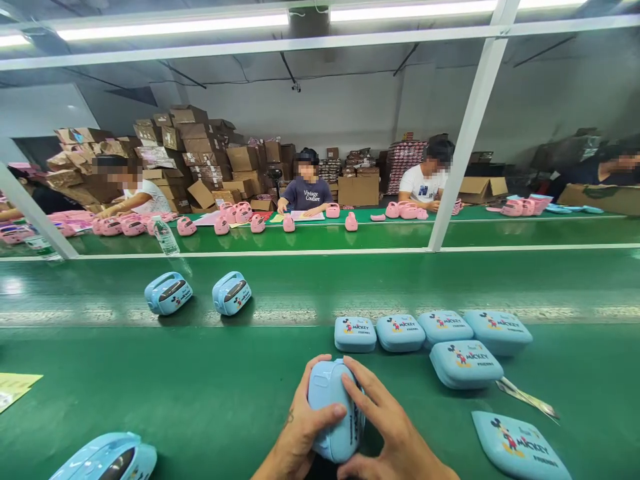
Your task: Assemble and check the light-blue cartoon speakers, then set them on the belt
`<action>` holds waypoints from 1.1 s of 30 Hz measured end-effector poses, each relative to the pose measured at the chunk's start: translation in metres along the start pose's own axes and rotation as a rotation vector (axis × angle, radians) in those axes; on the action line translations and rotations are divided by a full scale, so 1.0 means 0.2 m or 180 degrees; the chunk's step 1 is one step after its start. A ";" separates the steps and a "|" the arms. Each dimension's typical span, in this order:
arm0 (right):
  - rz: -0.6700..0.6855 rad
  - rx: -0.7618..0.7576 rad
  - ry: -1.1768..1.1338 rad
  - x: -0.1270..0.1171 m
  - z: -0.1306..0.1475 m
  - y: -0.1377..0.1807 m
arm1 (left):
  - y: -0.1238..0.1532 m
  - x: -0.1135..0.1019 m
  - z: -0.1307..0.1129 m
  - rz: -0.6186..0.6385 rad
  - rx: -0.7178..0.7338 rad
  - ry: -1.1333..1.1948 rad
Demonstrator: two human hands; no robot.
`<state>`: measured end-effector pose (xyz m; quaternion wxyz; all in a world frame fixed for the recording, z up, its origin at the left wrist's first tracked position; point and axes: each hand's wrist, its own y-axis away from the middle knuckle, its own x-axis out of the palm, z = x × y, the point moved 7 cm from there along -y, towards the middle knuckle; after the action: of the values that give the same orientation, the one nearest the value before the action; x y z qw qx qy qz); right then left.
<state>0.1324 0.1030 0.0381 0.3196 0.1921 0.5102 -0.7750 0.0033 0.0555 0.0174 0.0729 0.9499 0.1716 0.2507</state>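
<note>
Between my two hands, a light blue rounded plastic case stands on edge just above the green table, its printed side turned to the right. My left hand wraps around its left side, with the thumb across the near face. On the other side, my right hand grips the top and right edge with bent fingers. Part of the print is hidden by the right fingers. Beyond the hands sits a row of similar blue Mickey cases, and a flat blue Mickey panel lies to the right.
Two blue handled cases stand on the far belt, and another blue case is at lower left. A metal tool lies by the right-hand cases. Yellow paper is at left. Across a white frame, several people handle pink cases.
</note>
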 end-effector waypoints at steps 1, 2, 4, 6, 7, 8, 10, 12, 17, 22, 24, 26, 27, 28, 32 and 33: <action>-0.0003 0.0007 0.0022 -0.01 0.00 -0.01 | 0.00 0.00 0.00 -0.0028 0.0008 -0.0008; -0.0008 0.0013 0.0050 -0.01 0.01 -0.01 | 0.01 0.00 -0.01 -0.0057 0.0021 -0.0029; -0.0025 0.0019 0.0106 -0.03 0.01 -0.02 | 0.01 0.00 -0.02 -0.0113 0.0054 -0.0102; -0.0029 0.0025 0.0146 -0.05 0.02 -0.03 | 0.02 0.01 -0.04 -0.0157 0.0081 -0.0217; -0.0033 0.0021 0.0161 -0.06 0.02 -0.03 | 0.03 0.01 -0.05 -0.0173 0.0090 -0.0284; -0.0036 0.0013 0.0172 -0.07 0.03 -0.04 | 0.03 0.01 -0.06 -0.0184 0.0096 -0.0343; -0.0052 -0.0011 0.0188 -0.08 0.03 -0.04 | 0.04 0.01 -0.08 -0.0207 0.0097 -0.0443; -0.0085 -0.0033 0.0193 -0.09 0.04 -0.03 | 0.04 0.02 -0.08 -0.0215 0.0094 -0.0496; -0.0158 -0.0008 0.0167 -0.08 0.06 -0.04 | 0.05 0.02 -0.10 -0.0267 0.0144 -0.0612; -0.0201 0.0124 0.0097 -0.05 0.07 -0.04 | 0.06 0.03 -0.10 -0.0333 0.0154 -0.0458; -0.0240 0.0215 -0.0042 -0.05 0.08 -0.03 | 0.07 0.03 -0.10 -0.0400 0.0169 -0.0400; -0.0227 0.0352 -0.0219 -0.03 0.07 -0.03 | 0.07 0.02 -0.10 -0.0499 0.0170 -0.0379; -0.0181 0.0437 -0.0306 -0.02 0.07 -0.03 | 0.08 0.02 -0.10 -0.0557 0.0169 -0.0375; -0.0107 0.0523 -0.0393 -0.01 0.06 -0.03 | 0.08 0.02 -0.10 -0.0612 0.0170 -0.0371; 0.0273 0.0908 -0.0858 0.06 0.00 -0.03 | 0.06 0.00 -0.07 -0.0653 0.0006 -0.0185; 0.0323 0.1036 -0.1021 0.07 -0.01 -0.03 | 0.06 0.00 -0.07 -0.0622 -0.0056 -0.0055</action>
<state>0.1179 0.1030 0.0319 0.3999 0.1408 0.3109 -0.8507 0.0004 0.0461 0.0315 0.1068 0.9301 0.2606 0.2356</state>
